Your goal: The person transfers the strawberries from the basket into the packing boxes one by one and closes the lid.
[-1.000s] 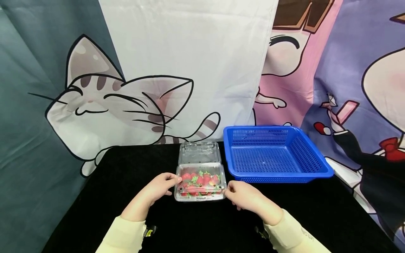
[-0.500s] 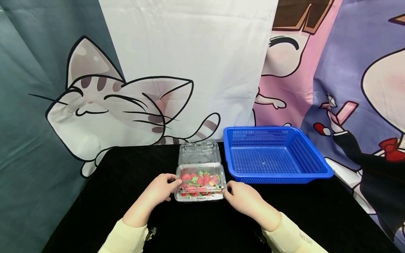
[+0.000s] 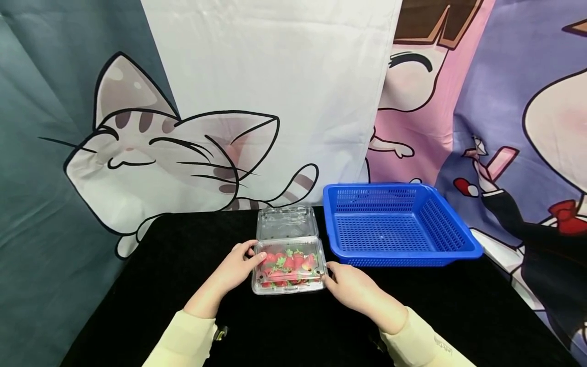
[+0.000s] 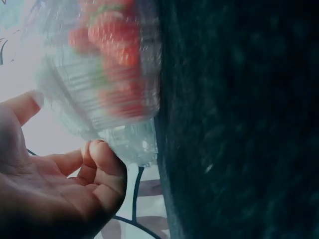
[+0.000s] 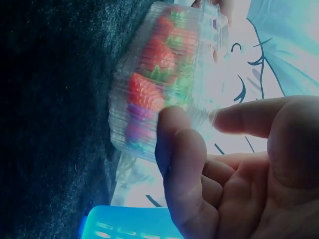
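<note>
A clear plastic clamshell container (image 3: 288,288) with its lid (image 3: 287,224) folded back lies on the black cloth. Red strawberries (image 3: 289,262) with green leaves fill its front half. At the container's left edge, my left hand (image 3: 236,266) pinches the rim, thumb above and fingers at the outer side. My right hand (image 3: 355,288) holds the right edge near the front corner. In the right wrist view, its thumb (image 5: 244,118) and curled fingers (image 5: 182,159) lie on either side of the rim. Strawberries show through the container wall in both wrist views.
A blue perforated plastic basket (image 3: 468,250) stands right of the container, near the back of the black-covered table (image 3: 183,239). Behind it hangs a backdrop cloth (image 3: 284,66) with a cartoon cat and figures.
My left hand has moved up along the container's left edge toward its back corner. My right hand has closed in slightly on the right edge. The container has shifted very slightly left.
</note>
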### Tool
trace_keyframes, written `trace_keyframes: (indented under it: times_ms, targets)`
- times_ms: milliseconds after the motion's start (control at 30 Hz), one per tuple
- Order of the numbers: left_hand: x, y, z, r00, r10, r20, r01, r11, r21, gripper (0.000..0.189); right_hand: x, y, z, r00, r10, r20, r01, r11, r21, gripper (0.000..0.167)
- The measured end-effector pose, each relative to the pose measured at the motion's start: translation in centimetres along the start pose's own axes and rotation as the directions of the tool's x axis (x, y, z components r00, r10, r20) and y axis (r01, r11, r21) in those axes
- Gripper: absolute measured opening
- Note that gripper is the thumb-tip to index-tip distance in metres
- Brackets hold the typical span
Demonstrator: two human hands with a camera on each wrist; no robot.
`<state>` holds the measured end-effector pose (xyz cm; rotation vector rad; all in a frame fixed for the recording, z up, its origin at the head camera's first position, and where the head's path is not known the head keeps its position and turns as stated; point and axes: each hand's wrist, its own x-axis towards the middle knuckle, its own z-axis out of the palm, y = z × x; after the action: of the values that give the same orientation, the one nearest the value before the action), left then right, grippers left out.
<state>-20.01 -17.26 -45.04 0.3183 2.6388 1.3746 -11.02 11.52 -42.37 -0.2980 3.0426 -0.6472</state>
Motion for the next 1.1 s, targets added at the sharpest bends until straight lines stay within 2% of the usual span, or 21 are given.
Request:
trace_keyframes:
  times_ms: [100,167,233,300,400,500,567,800,933,1100]
  targets:
    - [-0.1,0.0,-0.5,0.999,-0.051,0.018,0.053,0.988,-0.147,0.045,-0.1,-0.1,0.0,1.0,-0.016,-0.005,0.016,1.0,0.01,0.031]
    - [-0.3,0.1,-0.9,0.994,-0.104,0.045,0.112,0.959,-0.262,0.044,-0.3,-0.2,-0.1,1.0,-0.025,-0.003,0.025,0.999,0.027,0.028]
    - [-0.5,0.2,-1.1,0.986,-0.15,0.076,0.166,0.932,-0.321,0.045,-0.4,-0.3,-0.2,0.999,-0.034,0.006,0.034,0.998,0.05,0.023]
    - [-0.6,0.4,-1.3,0.98,-0.175,0.097,0.197,0.924,-0.328,0.05,-0.5,-0.2,-0.3,0.999,-0.035,0.029,0.032,0.995,0.099,0.019]
    - [-1.0,0.8,-1.3,0.973,-0.199,0.113,0.224,0.931,-0.287,0.054,-0.6,-0.1,-0.4,0.997,-0.023,0.078,0.007,0.98,0.199,0.023]
    - [-1.5,1.3,-1.4,0.969,-0.219,0.117,0.242,0.935,-0.258,0.051,-0.8,0.0,-0.4,0.991,0.0,0.133,-0.041,0.95,0.309,0.033]
    - [-1.7,1.5,-1.5,0.97,-0.21,0.122,0.234,0.94,-0.249,0.049,-0.8,-0.1,-0.4,0.988,0.008,0.152,-0.064,0.929,0.365,0.039]
    - [-1.9,1.0,-1.6,0.967,-0.21,0.141,0.241,0.936,-0.258,0.039,-1.2,-0.1,-0.3,0.981,0.002,0.192,-0.099,0.864,0.494,0.045]
    - [-1.7,0.8,-1.5,0.968,-0.203,0.147,0.237,0.931,-0.276,0.037,-1.4,0.3,-0.2,0.981,-0.017,0.196,-0.084,0.864,0.496,0.054]
    - [-1.8,0.9,-1.5,0.967,-0.199,0.16,0.239,0.926,-0.293,0.032,-1.9,0.4,-0.1,0.984,-0.061,0.165,-0.015,0.906,0.424,0.065]
